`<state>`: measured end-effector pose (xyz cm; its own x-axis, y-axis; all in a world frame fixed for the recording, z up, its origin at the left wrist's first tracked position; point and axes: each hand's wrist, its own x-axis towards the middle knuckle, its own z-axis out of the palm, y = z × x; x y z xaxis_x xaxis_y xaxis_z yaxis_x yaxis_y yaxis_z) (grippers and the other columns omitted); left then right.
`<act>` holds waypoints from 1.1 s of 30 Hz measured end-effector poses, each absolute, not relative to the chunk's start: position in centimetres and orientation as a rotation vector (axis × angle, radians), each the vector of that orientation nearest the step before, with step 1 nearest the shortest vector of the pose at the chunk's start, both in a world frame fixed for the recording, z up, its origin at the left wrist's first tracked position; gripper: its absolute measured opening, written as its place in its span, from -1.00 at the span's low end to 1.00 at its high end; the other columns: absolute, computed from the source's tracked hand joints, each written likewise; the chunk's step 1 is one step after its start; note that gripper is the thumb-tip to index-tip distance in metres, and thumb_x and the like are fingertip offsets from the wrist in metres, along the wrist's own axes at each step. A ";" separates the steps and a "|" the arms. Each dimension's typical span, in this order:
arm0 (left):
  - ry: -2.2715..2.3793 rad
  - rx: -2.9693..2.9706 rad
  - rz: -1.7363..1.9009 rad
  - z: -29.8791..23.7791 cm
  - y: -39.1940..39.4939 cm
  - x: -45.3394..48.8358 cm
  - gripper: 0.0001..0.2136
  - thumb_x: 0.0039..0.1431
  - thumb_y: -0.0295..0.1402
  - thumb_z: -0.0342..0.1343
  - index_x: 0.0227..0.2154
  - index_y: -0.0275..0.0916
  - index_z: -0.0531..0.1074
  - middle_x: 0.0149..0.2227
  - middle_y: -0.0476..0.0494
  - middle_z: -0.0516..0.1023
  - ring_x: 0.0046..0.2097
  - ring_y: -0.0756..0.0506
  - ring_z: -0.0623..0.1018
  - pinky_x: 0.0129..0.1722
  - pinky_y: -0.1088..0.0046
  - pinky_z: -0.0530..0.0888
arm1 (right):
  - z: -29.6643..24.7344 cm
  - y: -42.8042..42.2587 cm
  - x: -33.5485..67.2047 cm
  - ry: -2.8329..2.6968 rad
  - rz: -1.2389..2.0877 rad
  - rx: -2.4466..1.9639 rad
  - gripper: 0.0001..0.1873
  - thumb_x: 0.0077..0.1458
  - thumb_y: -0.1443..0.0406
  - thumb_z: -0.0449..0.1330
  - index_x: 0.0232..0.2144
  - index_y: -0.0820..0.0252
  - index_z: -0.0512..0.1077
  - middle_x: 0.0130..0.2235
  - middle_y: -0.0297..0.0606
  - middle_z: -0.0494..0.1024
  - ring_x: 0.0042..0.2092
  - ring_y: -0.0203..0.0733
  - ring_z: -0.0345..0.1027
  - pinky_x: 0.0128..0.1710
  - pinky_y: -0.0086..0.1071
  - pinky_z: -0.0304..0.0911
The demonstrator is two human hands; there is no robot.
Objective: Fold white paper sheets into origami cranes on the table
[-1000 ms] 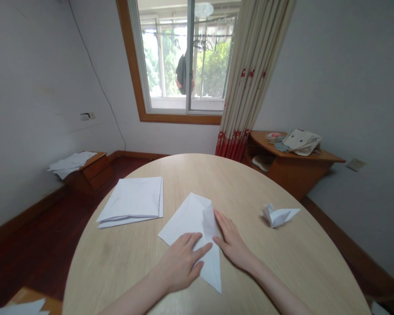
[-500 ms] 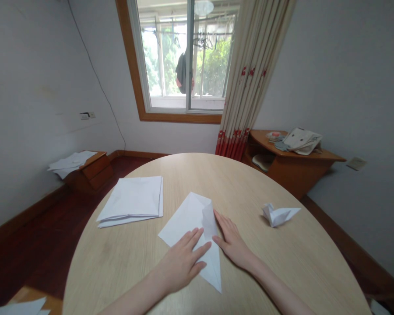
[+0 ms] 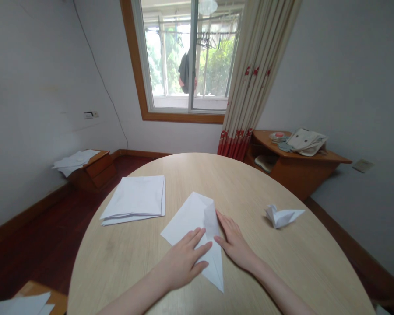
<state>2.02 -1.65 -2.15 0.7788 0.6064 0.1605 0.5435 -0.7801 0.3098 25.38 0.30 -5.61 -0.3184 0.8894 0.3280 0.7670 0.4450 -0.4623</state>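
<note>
A white sheet of paper (image 3: 184,218) lies on the round table in front of me, its right side folded over in a flap. My left hand (image 3: 185,258) rests flat across the lower middle of the sheet with its fingers spread, pressing on it. At the sheet's right folded edge lies my right hand (image 3: 233,240), fingers stretched forward along the crease and thumb touching the paper. Part of the sheet is hidden beneath the left hand.
A stack of white paper (image 3: 136,197) lies on the left of the round table (image 3: 197,164). To the right stands a folded paper bird (image 3: 282,216). Behind are a wooden corner desk (image 3: 292,170) with a bag and a low cabinet (image 3: 100,168) with papers.
The view has shifted slightly, so everything sits a little farther right. Both hands keep nearly the same place on the paper.
</note>
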 end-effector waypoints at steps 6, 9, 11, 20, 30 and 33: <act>0.945 2.721 0.344 -2.1 -1.3 1.6 -0.55 0.27 -0.31 0.06 0.20 -0.14 0.18 0.31 -0.28 0.05 0.29 -0.29 0.10 0.19 0.06 0.22 | -4.3 -0.1 25.2 -2.082 0.146 -1.379 -0.46 0.23 0.22 -0.01 0.22 0.15 0.02 0.16 -0.03 0.29 0.17 0.02 0.15 0.11 -0.03 0.10; 0.941 2.723 0.385 -2.2 -1.2 1.5 -0.56 0.27 -0.30 0.06 0.19 -0.11 0.19 0.30 -0.25 0.07 0.29 -0.28 0.12 0.18 0.06 0.24 | -2.7 -0.6 25.3 -2.157 0.056 -1.407 -0.73 0.25 0.27 -0.05 -0.04 0.20 0.29 -0.06 -0.05 0.46 -0.03 -0.01 0.32 -0.05 -0.13 0.22; 0.939 2.724 0.401 -2.4 -1.2 1.5 -0.56 0.27 -0.29 0.06 0.19 -0.10 0.19 0.31 -0.24 0.06 0.29 -0.27 0.11 0.18 0.06 0.24 | -1.7 -0.9 25.3 -2.246 0.020 -1.486 -0.80 0.26 0.28 -0.06 -0.31 0.17 0.35 -0.29 -0.16 0.50 -0.24 -0.07 0.37 -0.25 -0.25 0.26; 0.933 2.724 0.387 -2.3 -1.2 1.5 -0.57 0.28 -0.28 0.05 0.19 -0.11 0.19 0.31 -0.23 0.06 0.29 -0.26 0.11 0.19 0.09 0.24 | -1.5 -1.0 25.4 -2.467 -0.086 -1.517 -0.66 0.32 0.24 -0.07 -0.47 0.16 0.35 -0.40 -0.27 0.49 -0.33 -0.18 0.41 -0.38 -0.40 0.16; 0.972 2.810 0.334 -1.2 -1.2 1.7 -0.65 0.34 -0.33 -0.04 0.16 -0.14 0.25 0.27 -0.27 0.15 0.26 -0.26 0.20 0.16 0.11 0.29 | -1.0 -1.2 24.8 -2.523 0.054 -1.631 -0.67 0.29 0.28 -0.03 -0.49 0.15 0.38 -0.43 -0.28 0.57 -0.37 -0.16 0.47 -0.44 -0.41 0.11; 0.976 2.814 0.322 -1.2 -1.2 1.7 -0.64 0.33 -0.34 -0.03 0.16 -0.14 0.25 0.27 -0.27 0.15 0.25 -0.26 0.20 0.16 0.11 0.29 | -0.9 -1.2 24.7 -2.528 0.081 -1.645 -0.67 0.28 0.29 -0.03 -0.50 0.15 0.38 -0.42 -0.27 0.59 -0.36 -0.15 0.48 -0.45 -0.41 0.08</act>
<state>1.74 -1.16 -1.23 0.7659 0.6243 0.1536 0.5931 -0.7783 0.2062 24.72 -1.24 -0.86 -0.3998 0.9135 0.0752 0.9069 0.4061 -0.1125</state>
